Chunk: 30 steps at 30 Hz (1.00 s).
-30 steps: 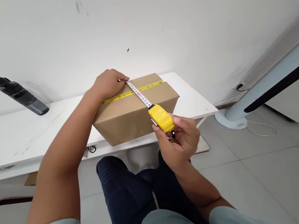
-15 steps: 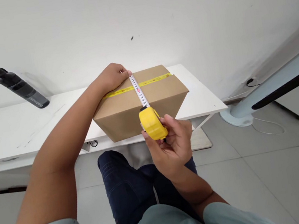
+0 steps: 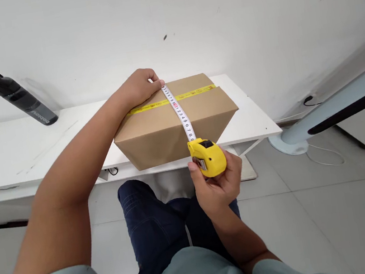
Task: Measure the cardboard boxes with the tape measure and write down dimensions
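A brown cardboard box (image 3: 156, 147) with yellow printed packing tape (image 3: 193, 93) along its top sits on the white shelf bench. Across the top runs the white blade (image 3: 178, 110) of a tape measure, bending down over the box's near edge. At the far edge, my left hand (image 3: 142, 85) pinches the blade's end with thumb and fingers. My right hand (image 3: 219, 186) is wrapped round the yellow tape measure case (image 3: 210, 158), held just in front of the box. The fingers behind the case are partly hidden.
On the white bench (image 3: 6, 154), a dark bottle (image 3: 22, 99) stands at the left near the wall. To the right, a pale blue tower-like appliance (image 3: 341, 99) rises from a round base, with a cable on the tiled floor. My knees are below the bench front.
My right hand has moved right and turned the tape measure case, and more blade shows, now bent over the near edge. My left hand still pinches the blade's end.
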Each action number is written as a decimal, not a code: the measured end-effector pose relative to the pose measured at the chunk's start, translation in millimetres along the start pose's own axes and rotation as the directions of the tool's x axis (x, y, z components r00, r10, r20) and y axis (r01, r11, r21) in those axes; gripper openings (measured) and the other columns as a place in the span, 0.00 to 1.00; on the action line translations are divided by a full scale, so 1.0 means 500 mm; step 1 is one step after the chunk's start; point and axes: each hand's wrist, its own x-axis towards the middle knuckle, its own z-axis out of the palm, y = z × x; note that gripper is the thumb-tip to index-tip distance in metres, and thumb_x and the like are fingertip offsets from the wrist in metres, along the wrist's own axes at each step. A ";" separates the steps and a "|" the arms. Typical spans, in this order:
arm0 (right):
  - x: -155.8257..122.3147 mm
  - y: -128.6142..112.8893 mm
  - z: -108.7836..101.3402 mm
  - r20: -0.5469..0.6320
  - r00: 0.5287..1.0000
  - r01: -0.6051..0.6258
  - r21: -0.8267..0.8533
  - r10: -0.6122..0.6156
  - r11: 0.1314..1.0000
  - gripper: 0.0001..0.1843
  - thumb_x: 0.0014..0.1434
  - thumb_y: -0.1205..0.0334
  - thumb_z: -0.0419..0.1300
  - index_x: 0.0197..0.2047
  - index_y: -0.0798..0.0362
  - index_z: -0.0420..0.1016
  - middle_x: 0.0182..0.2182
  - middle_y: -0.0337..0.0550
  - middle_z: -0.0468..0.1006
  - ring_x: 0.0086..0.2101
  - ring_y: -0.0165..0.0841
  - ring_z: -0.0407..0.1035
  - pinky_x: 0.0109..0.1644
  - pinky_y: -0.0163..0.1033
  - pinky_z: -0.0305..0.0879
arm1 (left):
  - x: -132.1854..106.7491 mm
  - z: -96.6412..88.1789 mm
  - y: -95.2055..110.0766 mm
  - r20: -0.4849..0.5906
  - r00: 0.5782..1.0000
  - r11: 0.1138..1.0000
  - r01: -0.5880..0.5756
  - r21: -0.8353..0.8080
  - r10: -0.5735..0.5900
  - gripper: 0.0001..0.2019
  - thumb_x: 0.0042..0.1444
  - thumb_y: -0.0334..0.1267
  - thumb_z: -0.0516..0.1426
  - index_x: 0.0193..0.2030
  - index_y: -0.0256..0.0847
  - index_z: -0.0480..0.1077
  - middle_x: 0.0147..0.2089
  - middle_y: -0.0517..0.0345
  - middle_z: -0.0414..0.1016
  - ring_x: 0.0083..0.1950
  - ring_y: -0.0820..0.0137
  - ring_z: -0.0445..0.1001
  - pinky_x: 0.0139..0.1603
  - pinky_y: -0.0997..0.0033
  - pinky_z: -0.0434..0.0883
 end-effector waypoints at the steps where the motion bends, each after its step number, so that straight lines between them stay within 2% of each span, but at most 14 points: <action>1: 0.001 0.000 -0.002 -0.025 0.998 0.052 -0.021 -0.052 0.998 0.40 0.59 0.61 0.72 0.70 0.41 0.63 0.51 0.46 0.67 0.49 0.38 0.72 0.47 0.46 0.81 | 0.000 -0.001 0.000 0.008 1.000 1.000 -0.001 0.000 0.001 0.13 0.58 0.52 0.62 0.40 0.46 0.75 0.41 0.53 0.78 0.47 0.55 0.76 0.48 0.58 0.69; 4: 0.014 -0.010 -0.001 -0.075 0.978 0.189 -0.090 -0.196 0.978 0.39 0.58 0.62 0.73 0.70 0.42 0.67 0.48 0.46 0.70 0.47 0.38 0.72 0.45 0.45 0.80 | 0.001 -0.001 -0.004 0.011 1.000 1.000 -0.005 -0.002 0.005 0.14 0.58 0.53 0.61 0.42 0.46 0.76 0.41 0.53 0.77 0.51 0.53 0.76 0.50 0.56 0.69; 8: 0.037 -0.028 0.000 -0.074 0.966 0.236 -0.142 -0.248 0.961 0.39 0.59 0.62 0.72 0.71 0.42 0.67 0.47 0.46 0.70 0.45 0.37 0.72 0.44 0.44 0.80 | 0.002 0.000 -0.005 0.009 1.000 1.000 -0.007 -0.005 0.007 0.15 0.57 0.54 0.62 0.42 0.46 0.75 0.41 0.53 0.77 0.50 0.53 0.75 0.50 0.56 0.69; 13: 0.052 -0.043 -0.009 -0.046 0.951 0.291 -0.192 -0.305 0.937 0.42 0.58 0.66 0.73 0.72 0.40 0.66 0.44 0.43 0.69 0.41 0.36 0.72 0.41 0.43 0.78 | 0.003 0.001 -0.002 -0.006 1.000 1.000 0.004 0.011 -0.004 0.14 0.56 0.53 0.63 0.40 0.45 0.74 0.39 0.53 0.77 0.46 0.55 0.76 0.47 0.58 0.69; 20: 0.060 -0.058 -0.017 -0.034 0.947 0.306 -0.203 -0.319 0.930 0.42 0.56 0.66 0.74 0.72 0.41 0.68 0.43 0.43 0.70 0.40 0.36 0.72 0.42 0.43 0.78 | 0.014 0.004 -0.012 -0.016 1.000 1.000 -0.009 0.016 0.010 0.15 0.56 0.54 0.63 0.39 0.46 0.75 0.39 0.53 0.77 0.46 0.55 0.76 0.47 0.58 0.69; 30: 0.066 -0.071 -0.031 -0.022 0.943 0.318 -0.233 -0.332 0.919 0.40 0.57 0.63 0.74 0.71 0.43 0.69 0.42 0.44 0.71 0.41 0.37 0.73 0.41 0.44 0.78 | 0.007 0.002 -0.003 -0.021 1.000 1.000 0.014 0.014 -0.014 0.13 0.56 0.51 0.64 0.39 0.45 0.75 0.39 0.53 0.77 0.47 0.54 0.76 0.49 0.56 0.70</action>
